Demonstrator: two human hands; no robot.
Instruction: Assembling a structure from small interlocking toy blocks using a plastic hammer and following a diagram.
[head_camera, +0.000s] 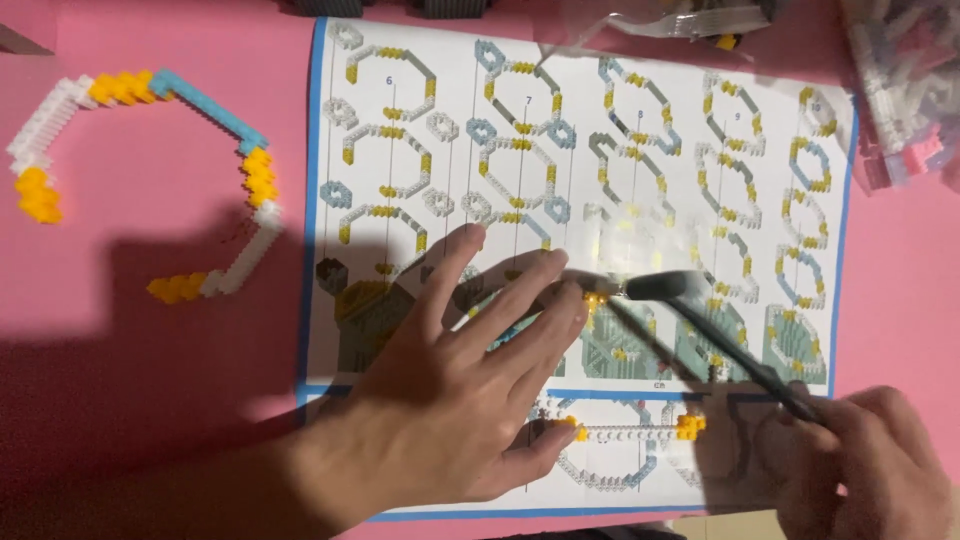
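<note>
My left hand (455, 385) lies flat with fingers spread on a printed instruction sheet (640, 180), its fingertips touching a small yellow and white brick piece (597, 297). My right hand (865, 460) grips a dark tweezer-like tool (720, 335) whose tip meets that same piece. Under my left thumb, a thin strip of white bricks with yellow ends (630, 430) rests on the sheet's lower part.
A curved chain of white, yellow and blue small bricks (200, 110) lies on the pink table (130, 300) at the left. Clear bags of loose bricks (905, 80) sit at the top right. Dark objects line the far edge.
</note>
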